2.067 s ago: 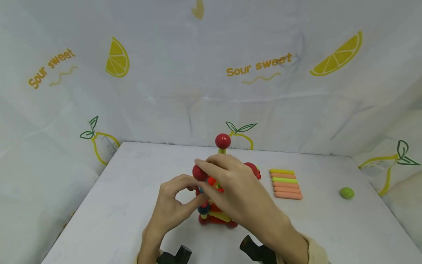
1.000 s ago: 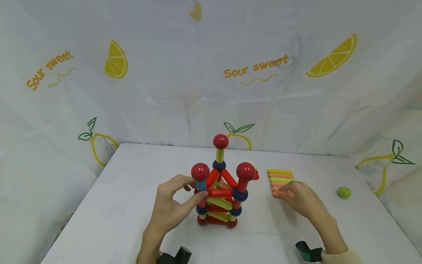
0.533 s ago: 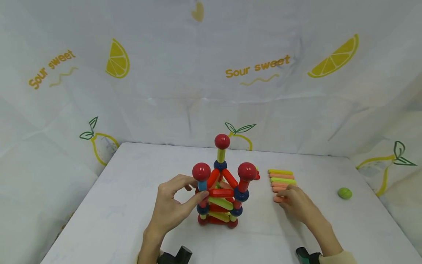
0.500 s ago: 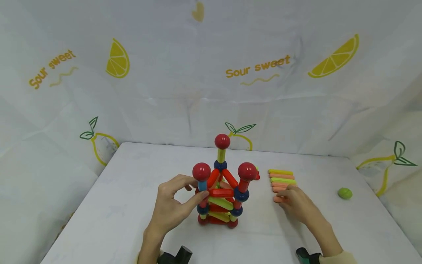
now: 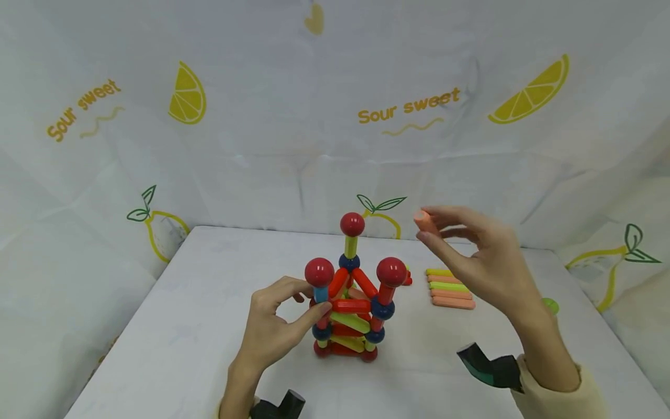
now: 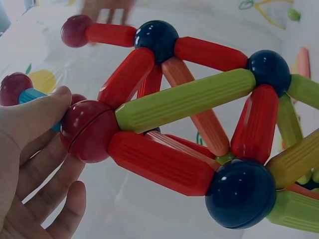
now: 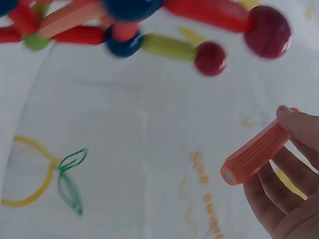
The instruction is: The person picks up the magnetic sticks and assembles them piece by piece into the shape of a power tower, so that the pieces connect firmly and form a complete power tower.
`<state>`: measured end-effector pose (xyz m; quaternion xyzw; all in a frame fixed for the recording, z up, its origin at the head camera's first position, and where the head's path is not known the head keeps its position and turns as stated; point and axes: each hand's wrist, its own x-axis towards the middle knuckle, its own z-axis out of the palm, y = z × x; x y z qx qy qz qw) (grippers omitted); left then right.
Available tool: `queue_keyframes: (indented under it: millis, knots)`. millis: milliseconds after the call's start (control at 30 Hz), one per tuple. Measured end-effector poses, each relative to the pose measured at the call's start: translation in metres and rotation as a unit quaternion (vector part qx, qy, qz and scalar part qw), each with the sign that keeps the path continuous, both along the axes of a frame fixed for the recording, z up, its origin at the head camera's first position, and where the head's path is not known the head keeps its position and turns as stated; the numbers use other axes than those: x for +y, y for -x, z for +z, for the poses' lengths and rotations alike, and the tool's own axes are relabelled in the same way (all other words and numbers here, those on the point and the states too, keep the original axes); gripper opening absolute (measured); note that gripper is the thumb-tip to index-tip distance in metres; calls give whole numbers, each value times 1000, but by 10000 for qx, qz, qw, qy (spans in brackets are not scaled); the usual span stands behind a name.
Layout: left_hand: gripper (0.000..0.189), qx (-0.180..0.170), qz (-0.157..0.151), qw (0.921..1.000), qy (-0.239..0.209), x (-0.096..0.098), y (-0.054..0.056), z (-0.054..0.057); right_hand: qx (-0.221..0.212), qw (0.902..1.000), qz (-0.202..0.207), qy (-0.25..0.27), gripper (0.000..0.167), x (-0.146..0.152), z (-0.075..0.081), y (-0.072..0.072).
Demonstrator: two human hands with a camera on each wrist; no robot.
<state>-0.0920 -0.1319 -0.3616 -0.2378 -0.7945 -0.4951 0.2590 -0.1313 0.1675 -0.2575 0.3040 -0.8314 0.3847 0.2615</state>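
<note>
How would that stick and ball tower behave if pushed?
The tower would probably tip under a hard push, standing taller than its base is wide. Its ridged sticks look stiff, so it likely won't flop. They may pop off the balls, meeting them only end-on.

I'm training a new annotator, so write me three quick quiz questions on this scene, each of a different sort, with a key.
1. Multiple choice. The stick pinched in the right hand is:
A) yellow
B) peach
C) blue

2. True or false. The left hand is well clear of the tower.

3. Count. How many sticks lie in the row of loose sticks on the table?

Key:
1. B, peach.
2. False; its fingers are at the tower's light blue stick.
3. Five.
</note>
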Motion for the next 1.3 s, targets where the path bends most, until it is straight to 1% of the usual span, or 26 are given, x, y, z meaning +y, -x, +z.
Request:
queue_keyframes:
  millis: [67,167,267,433,633,867,933,1100,1300]
  knots:
    - [23,0,12,10000,7,0,0,0,73,9986,418,322,47,-18,20,-6]
    - [24,5,21,10000,30,0,0,0,77,9935,952,617,47,-40,37,-12]
    - [25,3,5,10000,39,-1,0,0,122,9890,1316,661,44,-56,44,-15]
    - [25,37,-40,10000,16,-1,0,0,223,9842,1652,592,39,-72,46,-16]
    - [26,119,-91,9999,-11,0,1,1,99,9828,1777,494,37,-81,42,-19]
    - [27,216,-144,9996,-73,0,1,2,-76,9801,1931,448,32,-85,33,-17]
    - [27,218,-163,9996,-82,0,1,1,-199,9809,1888,420,30,-85,31,-17]
    - [27,197,-146,9997,-60,-1,2,1,-652,9851,1578,202,27,-83,24,-19]
    - [27,184,-104,9998,-19,-1,2,1,-1128,9834,1417,-93,18,-79,15,-17]
